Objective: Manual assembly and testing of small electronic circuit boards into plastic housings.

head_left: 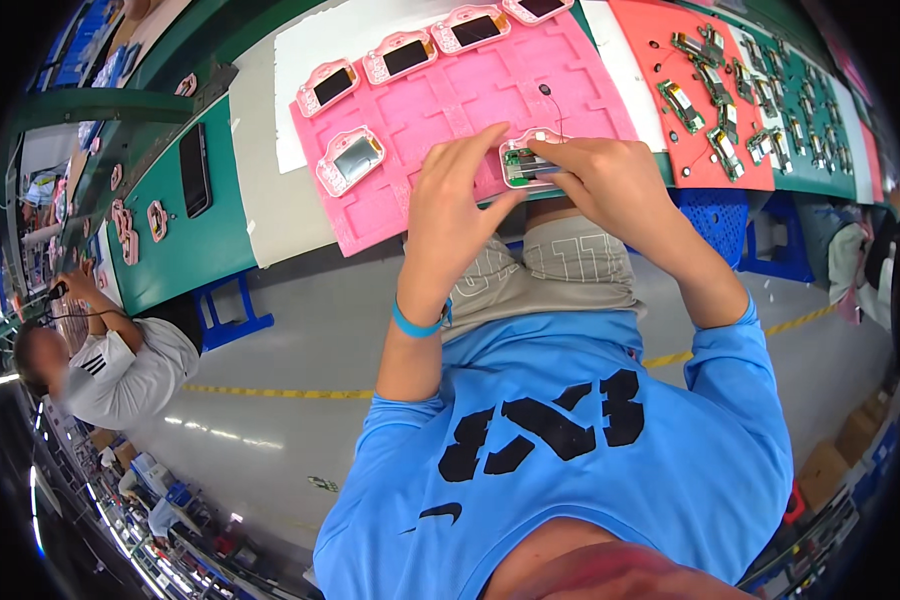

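The small pink case (526, 163) sits at the near edge of the pink tray (440, 100), pinched by your left hand (450, 205) and right hand (610, 180). Push unevenly and it could slide off onto your lap, I think.

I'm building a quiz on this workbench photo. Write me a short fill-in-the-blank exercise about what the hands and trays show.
1. Both hands hold a small pink device over the ____ foam tray.
2. The left hand has a ____ band on its wrist.
3. The right hand is beside the ____ tray of circuit boards.

Missing words: pink; blue; red
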Motion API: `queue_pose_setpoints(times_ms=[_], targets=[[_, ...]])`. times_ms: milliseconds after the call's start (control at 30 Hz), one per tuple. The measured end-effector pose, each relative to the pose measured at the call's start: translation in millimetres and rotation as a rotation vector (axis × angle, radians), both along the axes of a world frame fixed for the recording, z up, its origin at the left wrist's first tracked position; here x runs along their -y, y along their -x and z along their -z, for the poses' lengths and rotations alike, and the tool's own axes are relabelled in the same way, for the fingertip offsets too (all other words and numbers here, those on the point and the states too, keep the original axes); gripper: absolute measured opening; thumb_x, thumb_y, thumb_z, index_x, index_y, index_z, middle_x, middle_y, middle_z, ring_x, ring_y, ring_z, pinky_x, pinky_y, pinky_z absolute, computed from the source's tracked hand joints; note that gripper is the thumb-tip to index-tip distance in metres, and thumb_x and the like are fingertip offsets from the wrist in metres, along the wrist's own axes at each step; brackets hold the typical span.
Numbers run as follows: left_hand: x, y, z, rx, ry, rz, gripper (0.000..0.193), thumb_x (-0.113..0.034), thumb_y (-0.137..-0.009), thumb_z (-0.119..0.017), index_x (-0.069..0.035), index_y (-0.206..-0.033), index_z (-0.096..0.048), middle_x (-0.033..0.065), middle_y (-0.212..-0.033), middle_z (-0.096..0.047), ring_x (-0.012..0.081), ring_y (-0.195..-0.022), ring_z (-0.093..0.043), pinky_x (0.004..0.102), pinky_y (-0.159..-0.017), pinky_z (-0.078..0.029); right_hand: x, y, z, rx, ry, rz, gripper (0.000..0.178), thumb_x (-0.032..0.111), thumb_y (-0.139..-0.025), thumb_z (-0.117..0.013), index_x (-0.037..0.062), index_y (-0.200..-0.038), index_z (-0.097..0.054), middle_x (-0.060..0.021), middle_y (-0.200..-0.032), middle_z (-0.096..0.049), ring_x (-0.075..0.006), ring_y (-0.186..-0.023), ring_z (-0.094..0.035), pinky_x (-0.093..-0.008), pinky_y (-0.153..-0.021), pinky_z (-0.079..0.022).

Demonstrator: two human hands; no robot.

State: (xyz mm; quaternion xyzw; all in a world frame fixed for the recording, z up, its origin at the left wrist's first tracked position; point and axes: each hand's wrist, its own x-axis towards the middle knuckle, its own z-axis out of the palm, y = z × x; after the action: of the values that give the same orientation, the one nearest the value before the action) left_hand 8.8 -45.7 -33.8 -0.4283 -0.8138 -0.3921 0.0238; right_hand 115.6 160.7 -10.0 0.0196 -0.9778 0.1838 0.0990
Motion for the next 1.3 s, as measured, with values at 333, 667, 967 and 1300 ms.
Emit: queue_pose_setpoints(times_ms=[333,667,967,1300], targets=[[-10.2,-2.7,19.1,0.116,-0.127,-0.057,0.072,-0.011,-0.071,-0.095,-0.008,-0.138,-0.07,0.007,-0.117,-0.079,0.0199,-0.099,-0.068,0.0306,-0.088,-0.054,4.2,10.2,4.8,-0.048,0.241,0.106,0.04,0.017,-0.085,-0.082,0.0106,-0.124,-0.078,-0.0108,-0.094,-0.081,-0.0274,-0.071,-0.073,-0.0376,-0.06,-0.052],[6.5,5.3,-5.7,0.889,-0.482,-0.01,0.07,0.003,-0.073,-0.091,-0.004,-0.139,-0.067,0.0084,-0.12,-0.074,0.0153,-0.099,-0.065,0.0263,-0.086,-0.054,-31.7,-35.5,16.1,-0.014,0.358,0.272,0.033,0.011,-0.084,-0.082,0.0075,-0.117,-0.082,-0.0069,-0.091,-0.079,-0.0224,-0.066,-0.064,-0.0332,-0.065,-0.052],[14.5,279.6,-46.2,0.195,-0.111,-0.105,0.045,-0.004,-0.083,-0.086,-0.007,-0.126,-0.074,0.0074,-0.109,-0.076,0.0165,-0.095,-0.068,0.0298,-0.087,-0.055,-33.9,-43.5,19.2,0.01,0.397,0.239,0.026,0.012,-0.087,-0.078,0.0086,-0.112,-0.083,-0.0094,-0.092,-0.081,-0.0253,-0.069,-0.071,-0.0352,-0.067,-0.054],[38.8,412.8,29.5,-0.256,0.123,-0.377,0.045,-0.021,-0.092,-0.084,-0.004,-0.131,-0.073,0.0116,-0.123,-0.078,0.0223,-0.109,-0.072,0.033,-0.091,-0.057,-129.9,-33.5,2.2,-0.013,0.197,0.757,0.034,0.034,-0.095,-0.077,0.0098,-0.118,-0.082,-0.007,-0.08,-0.077,-0.0236,-0.064,-0.067,-0.0369,-0.061,-0.05]])
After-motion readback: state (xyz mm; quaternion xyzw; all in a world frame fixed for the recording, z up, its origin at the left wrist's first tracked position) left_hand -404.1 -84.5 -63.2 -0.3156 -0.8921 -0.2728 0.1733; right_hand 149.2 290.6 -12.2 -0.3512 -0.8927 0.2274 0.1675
